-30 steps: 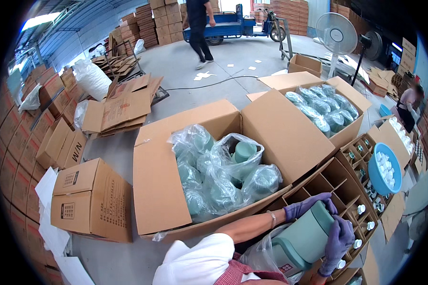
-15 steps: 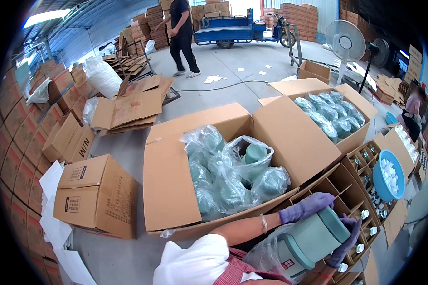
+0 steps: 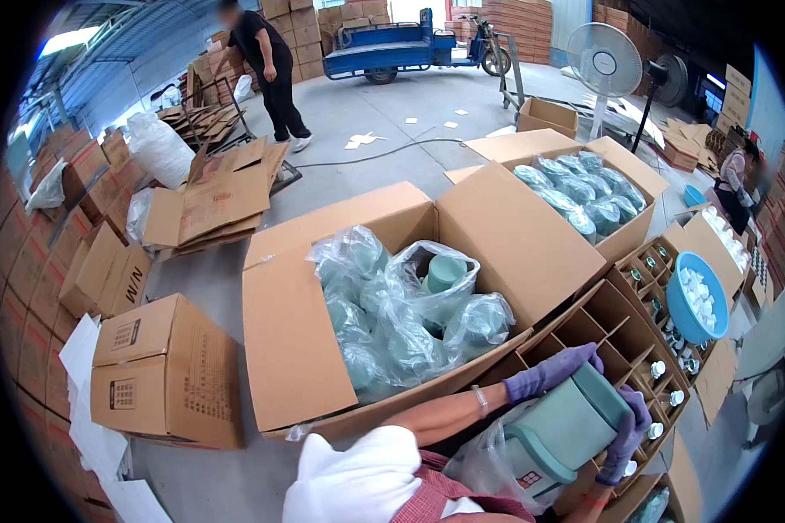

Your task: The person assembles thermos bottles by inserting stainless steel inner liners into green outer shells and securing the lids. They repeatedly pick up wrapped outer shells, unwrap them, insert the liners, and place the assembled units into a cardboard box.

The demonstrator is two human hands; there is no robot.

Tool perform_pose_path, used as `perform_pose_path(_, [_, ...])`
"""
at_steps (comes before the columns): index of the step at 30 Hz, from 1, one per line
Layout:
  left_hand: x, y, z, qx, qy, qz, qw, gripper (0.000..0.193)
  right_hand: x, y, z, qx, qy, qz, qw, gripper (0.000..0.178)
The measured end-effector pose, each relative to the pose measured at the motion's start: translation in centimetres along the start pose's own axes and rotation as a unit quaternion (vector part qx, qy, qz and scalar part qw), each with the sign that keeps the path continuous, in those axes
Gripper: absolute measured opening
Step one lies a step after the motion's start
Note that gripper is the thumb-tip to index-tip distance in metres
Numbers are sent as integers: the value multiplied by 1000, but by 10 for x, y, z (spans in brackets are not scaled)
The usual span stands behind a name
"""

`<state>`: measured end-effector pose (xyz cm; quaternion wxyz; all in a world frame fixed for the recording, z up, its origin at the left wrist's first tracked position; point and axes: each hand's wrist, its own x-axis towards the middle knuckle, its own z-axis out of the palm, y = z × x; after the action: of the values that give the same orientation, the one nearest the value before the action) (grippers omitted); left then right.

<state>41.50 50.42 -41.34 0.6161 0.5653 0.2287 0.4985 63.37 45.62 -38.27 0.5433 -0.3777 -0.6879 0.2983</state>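
In purple gloves, my left hand [image 3: 554,370] and my right hand [image 3: 626,436] grip a grey-green plastic container [image 3: 569,417] from both sides, near its wider rim. The container is tilted, its rim end pointing away from me. Pressed against it on my side is a second grey-green container [image 3: 532,466] with a red label. A clear plastic bag [image 3: 480,464] hangs loosely around that second one. Beyond my left forearm stands an open cardboard carton [image 3: 298,344] with several similar containers [image 3: 401,327] in clear bags.
A divided carton [image 3: 576,324] holding several white-capped bottles lies beyond my hands. A blue basin [image 3: 698,296] of white caps stands at right. Another open carton [image 3: 624,234] holds bagged containers. At left is a closed carton [image 3: 166,370]. Two other people [image 3: 266,70] are farther off.
The whole view has shifted slightly, so the cartons sit farther left. My hands keep their grip on the container. The person in dark clothes at the back has moved left.
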Motion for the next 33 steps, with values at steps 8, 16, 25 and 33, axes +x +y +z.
perform_pose_path(8, [-36, 79, 27, 511, 96, 84, 850, 34, 10, 23, 34, 354, 84, 137, 921, 44])
perform_pose_path(16, [22, -37, -23, -141, 18, -18, 990, 48, 40, -70, 42, -289, -49, -9, 956, 16])
perform_pose_path(25, [-15, 53, 58, 492, 121, 269, 819, 27, -4, 41, 29, 344, 189, 69, 917, 32])
perform_pose_path(33, [19, 42, -8, 218, -98, 128, 963, 33, 23, -21, -12, 39, 23, 90, 995, 39])
